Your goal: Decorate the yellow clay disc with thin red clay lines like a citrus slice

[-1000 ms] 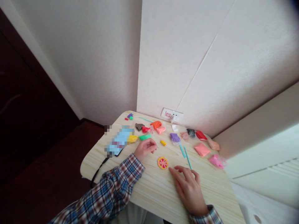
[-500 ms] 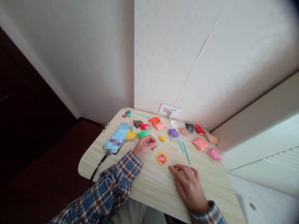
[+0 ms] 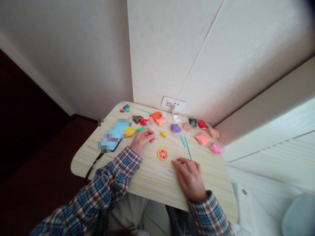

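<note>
My left hand [image 3: 143,139] hovers over the table with its fingers curled and the thumb near the fingertips; whether anything small is between them I cannot make out. To its right lies a flat round clay piece [image 3: 162,154] with a yellow rim, red inside and pink spokes. My right hand [image 3: 189,178] rests just right of that disc, fingers loosely spread and holding nothing. A yellow clay lump [image 3: 163,134] sits beyond the disc. Behind my left hand is a green clay packet [image 3: 143,128], partly covered. Two teal modelling tools, a short flat one [image 3: 183,141] and a thin stick [image 3: 188,147], lie farther right.
A phone [image 3: 114,136], its screen blurred out, lies left with a black strap [image 3: 93,167]. A yellow packet [image 3: 129,131] touches it. Wrapped clay packets, including orange [image 3: 156,115], purple [image 3: 176,127] and coral [image 3: 202,138], line the back and right. Small purple clay balls [image 3: 126,107] sit far left.
The view has shifted, so the table sits higher and more to the left in the picture. Both hands keep nearly the same pose and place around the disc.
</note>
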The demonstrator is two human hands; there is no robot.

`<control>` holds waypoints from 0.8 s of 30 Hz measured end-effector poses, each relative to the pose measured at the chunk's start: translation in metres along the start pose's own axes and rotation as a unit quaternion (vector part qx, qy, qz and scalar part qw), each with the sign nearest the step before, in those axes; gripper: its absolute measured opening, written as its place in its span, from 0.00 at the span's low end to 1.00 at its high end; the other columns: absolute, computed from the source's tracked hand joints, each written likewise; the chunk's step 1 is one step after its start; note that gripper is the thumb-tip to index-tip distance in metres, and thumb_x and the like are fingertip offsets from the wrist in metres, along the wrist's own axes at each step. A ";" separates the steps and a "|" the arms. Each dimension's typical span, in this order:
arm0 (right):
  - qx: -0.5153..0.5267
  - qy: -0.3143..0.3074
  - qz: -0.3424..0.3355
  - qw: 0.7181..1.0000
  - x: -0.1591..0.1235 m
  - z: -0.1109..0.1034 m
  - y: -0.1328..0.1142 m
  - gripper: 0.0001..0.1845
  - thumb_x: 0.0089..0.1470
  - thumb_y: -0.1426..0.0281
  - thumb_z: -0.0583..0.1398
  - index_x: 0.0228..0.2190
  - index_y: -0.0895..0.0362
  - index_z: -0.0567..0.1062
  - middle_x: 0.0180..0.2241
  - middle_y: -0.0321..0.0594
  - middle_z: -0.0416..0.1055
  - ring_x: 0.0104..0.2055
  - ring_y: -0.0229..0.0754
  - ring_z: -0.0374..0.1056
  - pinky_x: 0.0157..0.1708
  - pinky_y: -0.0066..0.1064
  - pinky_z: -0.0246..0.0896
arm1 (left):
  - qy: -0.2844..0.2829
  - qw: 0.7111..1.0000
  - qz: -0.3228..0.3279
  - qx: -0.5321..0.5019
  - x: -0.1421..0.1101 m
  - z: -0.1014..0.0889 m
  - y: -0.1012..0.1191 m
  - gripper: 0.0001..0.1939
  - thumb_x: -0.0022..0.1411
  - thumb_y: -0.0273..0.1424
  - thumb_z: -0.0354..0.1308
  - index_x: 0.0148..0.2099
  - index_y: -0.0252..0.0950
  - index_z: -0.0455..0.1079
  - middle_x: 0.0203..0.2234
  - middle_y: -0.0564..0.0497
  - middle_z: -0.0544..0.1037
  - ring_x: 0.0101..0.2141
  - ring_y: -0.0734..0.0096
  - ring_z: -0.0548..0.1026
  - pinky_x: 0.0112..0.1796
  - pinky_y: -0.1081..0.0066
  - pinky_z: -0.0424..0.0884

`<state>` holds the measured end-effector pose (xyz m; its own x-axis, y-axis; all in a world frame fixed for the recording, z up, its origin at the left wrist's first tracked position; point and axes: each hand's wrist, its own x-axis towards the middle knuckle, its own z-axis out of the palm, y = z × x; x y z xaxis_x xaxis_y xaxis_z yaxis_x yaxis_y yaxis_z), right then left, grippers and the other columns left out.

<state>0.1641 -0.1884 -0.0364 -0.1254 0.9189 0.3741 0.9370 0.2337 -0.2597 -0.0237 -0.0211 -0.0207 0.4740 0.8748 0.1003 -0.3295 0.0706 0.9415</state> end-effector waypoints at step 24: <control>-0.015 -0.020 0.013 1.000 0.002 -0.001 -0.004 0.19 0.56 0.76 0.52 0.47 0.53 0.71 0.45 0.44 0.69 0.47 0.44 0.64 0.47 0.41 0.51 | -0.036 0.999 -0.022 0.021 0.000 0.002 0.000 0.12 0.51 0.35 0.62 0.28 0.32 0.66 0.22 0.54 0.69 0.24 0.78 0.65 0.27 0.75 0.60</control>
<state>0.1604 -0.1884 -0.0336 -0.1131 0.9365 0.3318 0.9493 0.2005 -0.2421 -0.0222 -0.0225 -0.0196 0.5459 0.8340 0.0801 -0.2729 0.0866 0.9581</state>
